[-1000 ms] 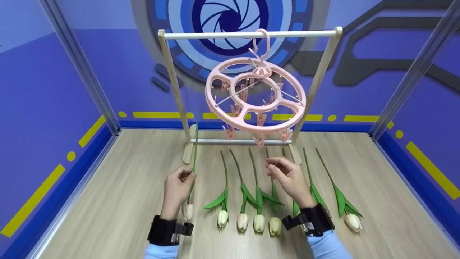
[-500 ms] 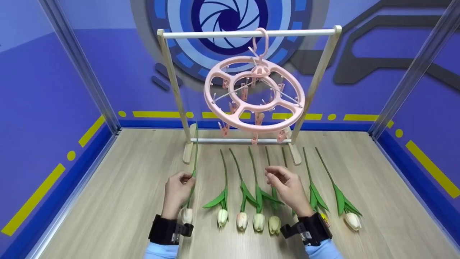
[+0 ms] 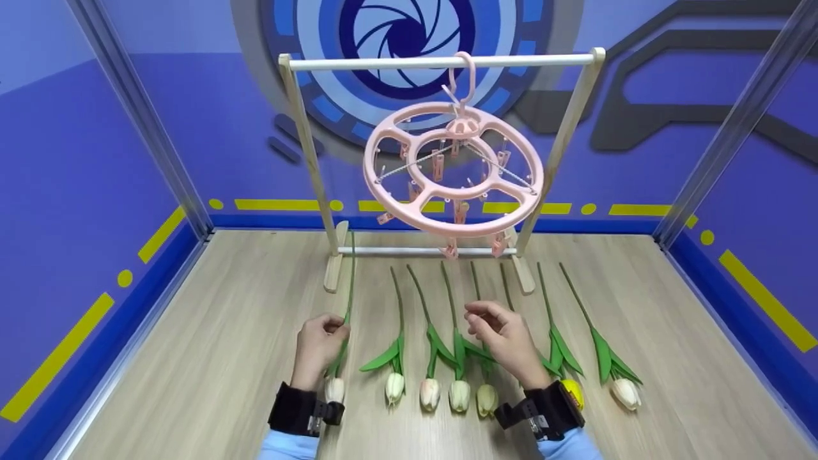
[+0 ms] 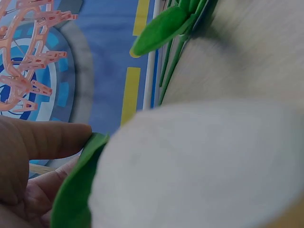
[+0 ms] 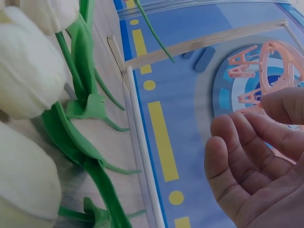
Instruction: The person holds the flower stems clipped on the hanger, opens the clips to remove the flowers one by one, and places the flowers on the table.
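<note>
My left hand pinches a white artificial tulip at its leafy stem, low over the left of the table. In the left wrist view, the thumb and a finger meet at a green leaf, and the pale bloom fills the foreground. My right hand hovers over the row of tulips with loosely bent fingers and nothing in them. Under and beside it lie several tulips, among them a greenish one and a yellow one partly hidden by the wrist strap.
A pink round clip hanger hangs from a rack's white top bar. Its clips dangle above the stem ends. More tulips lie in a row, including a white one at far right. Purple panels enclose the wooden table.
Both hands have come slightly nearer to me. The held tulip's stem tip has dropped lower. The yellow bloom has come into view beside my right wrist, and the hanger's clips have swung a little.
</note>
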`<state>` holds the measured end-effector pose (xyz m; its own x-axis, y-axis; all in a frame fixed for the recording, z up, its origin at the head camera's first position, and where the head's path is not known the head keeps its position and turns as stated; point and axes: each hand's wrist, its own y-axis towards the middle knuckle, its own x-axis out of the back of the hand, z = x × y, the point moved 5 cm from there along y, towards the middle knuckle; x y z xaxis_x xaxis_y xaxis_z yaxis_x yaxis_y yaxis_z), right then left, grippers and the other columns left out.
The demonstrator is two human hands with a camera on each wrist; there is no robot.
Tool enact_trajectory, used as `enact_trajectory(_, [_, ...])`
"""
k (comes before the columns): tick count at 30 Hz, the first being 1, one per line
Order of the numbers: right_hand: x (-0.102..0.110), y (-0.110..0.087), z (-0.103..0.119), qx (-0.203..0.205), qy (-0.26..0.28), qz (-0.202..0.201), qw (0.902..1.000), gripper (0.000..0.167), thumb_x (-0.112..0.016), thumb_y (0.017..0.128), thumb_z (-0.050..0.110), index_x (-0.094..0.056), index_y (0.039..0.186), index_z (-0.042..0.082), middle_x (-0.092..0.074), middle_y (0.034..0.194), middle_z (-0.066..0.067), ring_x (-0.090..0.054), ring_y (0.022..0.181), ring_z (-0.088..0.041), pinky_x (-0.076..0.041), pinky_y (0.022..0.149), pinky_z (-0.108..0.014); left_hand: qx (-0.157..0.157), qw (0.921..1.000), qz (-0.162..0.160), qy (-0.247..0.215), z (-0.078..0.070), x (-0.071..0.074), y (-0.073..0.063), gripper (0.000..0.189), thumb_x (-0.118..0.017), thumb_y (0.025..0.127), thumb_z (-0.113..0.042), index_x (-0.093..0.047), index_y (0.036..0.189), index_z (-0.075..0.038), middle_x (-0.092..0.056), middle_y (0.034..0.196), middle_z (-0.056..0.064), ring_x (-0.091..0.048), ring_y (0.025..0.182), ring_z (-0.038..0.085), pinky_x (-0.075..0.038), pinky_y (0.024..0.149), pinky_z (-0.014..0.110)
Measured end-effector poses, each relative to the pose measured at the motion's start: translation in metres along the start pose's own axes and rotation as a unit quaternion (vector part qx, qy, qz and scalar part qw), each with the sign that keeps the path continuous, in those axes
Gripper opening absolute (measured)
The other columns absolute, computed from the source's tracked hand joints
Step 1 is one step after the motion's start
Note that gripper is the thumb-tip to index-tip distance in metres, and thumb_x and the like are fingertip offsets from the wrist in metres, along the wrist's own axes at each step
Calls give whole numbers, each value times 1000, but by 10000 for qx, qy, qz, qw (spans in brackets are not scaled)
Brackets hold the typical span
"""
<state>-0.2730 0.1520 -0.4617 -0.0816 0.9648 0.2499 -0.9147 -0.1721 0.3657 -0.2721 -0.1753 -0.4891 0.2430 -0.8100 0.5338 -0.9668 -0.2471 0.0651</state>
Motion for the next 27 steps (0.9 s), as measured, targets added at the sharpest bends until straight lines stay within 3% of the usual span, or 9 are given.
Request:
enact_trajectory(6, [-5, -1, -2, 131, 6, 121, 9998, 21, -61, 102, -1, -70, 119, -7, -71, 103, -22, -67, 81, -12, -55, 69, -20, 11, 10000, 32, 12, 2, -6, -1, 12, -69, 92, -5, -76, 99, 1, -70, 86, 8, -63, 78, 21, -50, 70, 34])
enact_trajectory(12, [-7, -2, -4, 174, -40, 184, 9997, 22, -61, 101, -2, -68, 121, -9, -70, 103, -23, -68, 81, -19, -55, 71, -20, 37, 10000, 73, 1, 3, -12, -3, 16, -64, 91, -2, -75, 103, 2, -69, 86, 7, -61, 75, 19, -47, 66, 31])
enact_trajectory(27, [-11, -4, 0, 557, 69, 260, 9981, 20, -62, 101, -2, -69, 119, -7, -68, 99, -24, -66, 80, -12, -55, 71, -21, 42, 9997, 145, 188, 8, -18, -2, 27, -59, 84, 8, -73, 107, 4, -71, 90, 11, -68, 85, 27, -54, 75, 41])
